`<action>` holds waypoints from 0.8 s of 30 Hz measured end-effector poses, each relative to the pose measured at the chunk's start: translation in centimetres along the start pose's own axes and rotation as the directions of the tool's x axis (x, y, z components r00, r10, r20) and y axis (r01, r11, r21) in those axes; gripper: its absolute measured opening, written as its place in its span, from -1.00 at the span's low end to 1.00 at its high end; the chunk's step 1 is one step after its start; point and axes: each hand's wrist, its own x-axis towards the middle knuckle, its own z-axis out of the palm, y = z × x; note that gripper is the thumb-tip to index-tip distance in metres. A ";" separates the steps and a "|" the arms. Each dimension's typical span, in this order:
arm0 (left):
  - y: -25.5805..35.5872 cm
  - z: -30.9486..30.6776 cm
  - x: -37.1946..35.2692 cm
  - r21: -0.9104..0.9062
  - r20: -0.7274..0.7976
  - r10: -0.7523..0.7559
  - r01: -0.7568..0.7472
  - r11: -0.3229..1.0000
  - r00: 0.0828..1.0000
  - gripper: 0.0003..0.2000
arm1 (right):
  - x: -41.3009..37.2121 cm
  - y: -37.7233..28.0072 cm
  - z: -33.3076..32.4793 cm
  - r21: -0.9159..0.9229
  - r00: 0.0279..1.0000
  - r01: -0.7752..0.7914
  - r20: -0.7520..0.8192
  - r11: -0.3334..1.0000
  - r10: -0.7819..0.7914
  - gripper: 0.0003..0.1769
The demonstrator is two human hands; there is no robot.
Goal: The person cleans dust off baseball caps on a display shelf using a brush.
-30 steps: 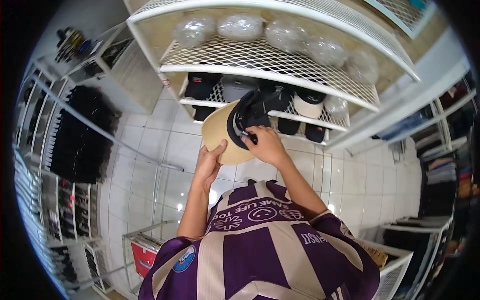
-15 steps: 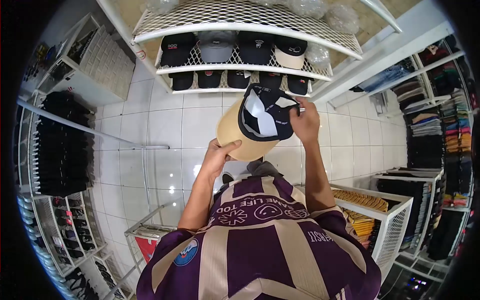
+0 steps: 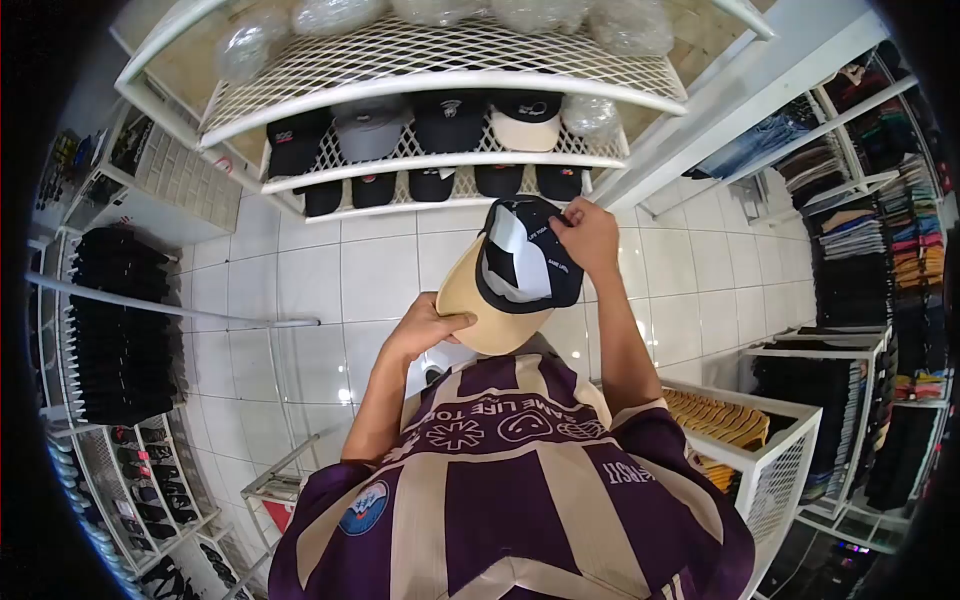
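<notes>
A baseball cap (image 3: 490, 330) with a tan brim and a black crown is held upside down in front of my chest, its inside facing up. White stiff paper or card (image 3: 522, 265) lines the inside of the crown, and white lettering runs along the black inner tape. My left hand (image 3: 428, 328) is closed on the brim's left side, thumb on top. With fingers pinched, my right hand (image 3: 590, 238) grips the cap's back edge at the upper right. The fingertips partly cover what they hold there.
A white mesh rack (image 3: 450, 85) ahead carries rows of caps (image 3: 450, 120) and plastic-wrapped bundles (image 3: 540, 12). Black garments (image 3: 120, 320) hang on a rail at left. Folded clothes (image 3: 855, 235) fill shelves at right. A white bin (image 3: 780, 450) with yellow striped clothes stands near my right elbow.
The view has shifted, with the rack now larger. The cap sits slightly lower in view, still in both hands. My right hand's fingers have curled closer over its back edge.
</notes>
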 end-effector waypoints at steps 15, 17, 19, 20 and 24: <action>2.2 12.3 16.0 0.011 -0.354 0.119 -0.124 0.992 0.928 -0.58 | 24.0 12.3 3.0 -0.101 0.971 0.195 -0.118 0.976 -0.206 -0.06; 2.4 13.3 16.2 0.012 -0.347 0.151 -0.157 0.988 0.926 -0.60 | 26.3 13.6 4.8 -0.200 0.986 0.164 -0.001 0.966 -0.167 0.06; 2.4 14.3 16.1 -0.067 -0.362 0.135 -0.170 0.983 0.922 -0.63 | 27.6 14.4 5.9 -0.176 0.978 0.202 0.084 0.963 -0.190 0.14; 2.1 14.7 16.2 -0.071 -0.376 0.155 -0.195 0.978 0.913 -0.67 | 28.2 14.9 6.2 -0.159 0.980 0.157 0.145 0.975 -0.135 0.10; 1.8 15.1 15.9 0.002 -0.397 0.060 -0.065 0.998 0.916 -0.66 | 27.7 14.3 4.3 0.083 0.974 0.109 0.189 0.991 -0.123 0.01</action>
